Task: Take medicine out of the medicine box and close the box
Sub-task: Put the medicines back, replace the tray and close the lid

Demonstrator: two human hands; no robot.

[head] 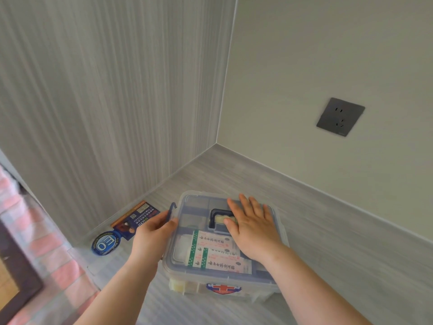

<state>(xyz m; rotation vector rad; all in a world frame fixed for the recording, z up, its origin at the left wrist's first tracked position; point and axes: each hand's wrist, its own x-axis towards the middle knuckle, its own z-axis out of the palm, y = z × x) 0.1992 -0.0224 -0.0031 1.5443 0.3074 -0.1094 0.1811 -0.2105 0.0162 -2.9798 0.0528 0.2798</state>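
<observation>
A clear plastic medicine box (pixel 187 266) with a red cross sticker stands on the grey counter, its lid down. White and green plaster packets (pixel 215 252) show through the lid. My right hand (pixel 251 227) lies flat on the lid, fingers straight, beside the dark blue carry handle (pixel 216 218). My left hand (pixel 153 232) is at the box's left side, its fingers curled round the dark blue side latch (pixel 170 213), which stands up unfastened. A dark blue medicine packet (pixel 137 219) lies flat on the counter left of the box.
A round blue sticker-like disc (pixel 105 242) lies on the counter near the packet. Walls close the corner behind and to the left. A grey socket (pixel 340 116) sits on the right wall. A pink checked cloth (pixel 35 231) hangs at the left edge.
</observation>
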